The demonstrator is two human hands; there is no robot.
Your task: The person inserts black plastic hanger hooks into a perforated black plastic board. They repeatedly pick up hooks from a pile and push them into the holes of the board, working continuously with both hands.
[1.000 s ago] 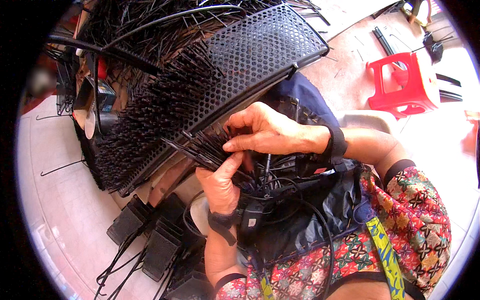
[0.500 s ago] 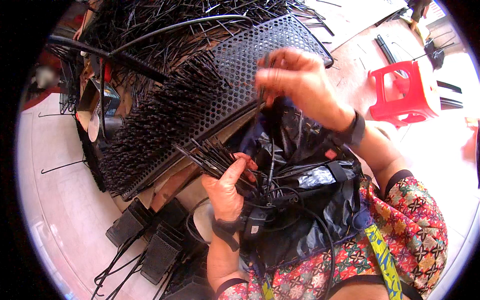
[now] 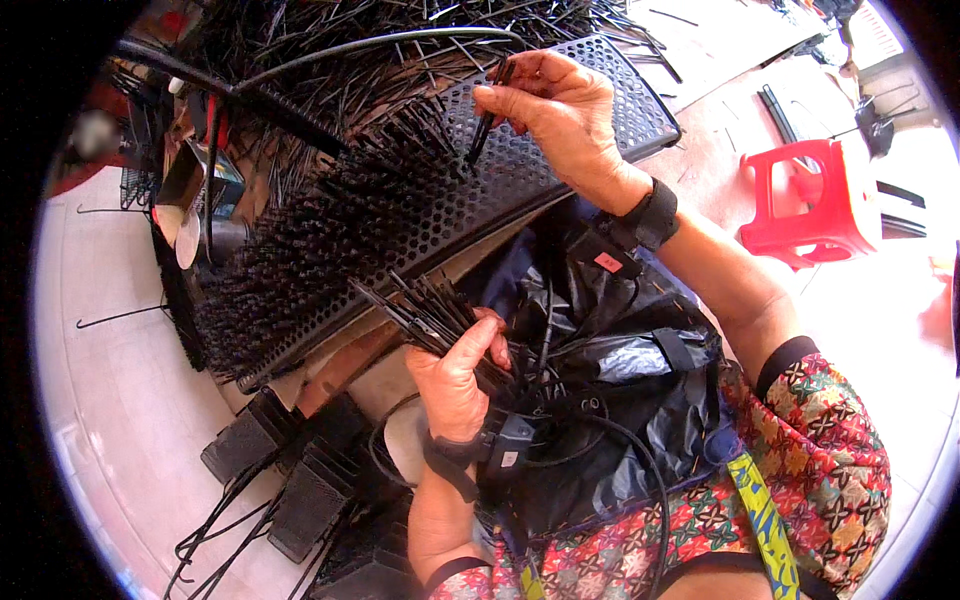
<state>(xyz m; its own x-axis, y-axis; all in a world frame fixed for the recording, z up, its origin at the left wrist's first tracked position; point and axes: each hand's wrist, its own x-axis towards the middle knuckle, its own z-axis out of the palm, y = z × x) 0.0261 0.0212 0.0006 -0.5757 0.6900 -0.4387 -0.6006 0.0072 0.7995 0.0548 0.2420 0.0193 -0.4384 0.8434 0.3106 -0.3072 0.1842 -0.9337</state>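
A bundle of thin black sticks (image 3: 425,308) is gripped in my left hand (image 3: 450,385), above my lap, their tips fanning toward the tray. My right hand (image 3: 572,118) pinches a few more black sticks (image 3: 485,130) between thumb and fingers. Those sticks slant downward, and their lower ends are at the surface of a black perforated tray (image 3: 625,110), beside the standing rows. Many black sticks (image 3: 320,225) stand packed upright in the tray's left part. Whether the pinched sticks have entered holes I cannot tell.
A heap of loose black sticks (image 3: 330,65) lies behind the tray. A curved metal bar (image 3: 380,38) crosses above it. Black mesh-like blocks with wires (image 3: 315,500) sit at lower left. A red plastic stool (image 3: 835,200) stands at right. Black plastic (image 3: 600,450) and cables cover my lap.
My right hand has moved up and left from above my lap to the tray, with sticks now clearly seen in its fingers. My left hand stays nearly in place with its bundle.
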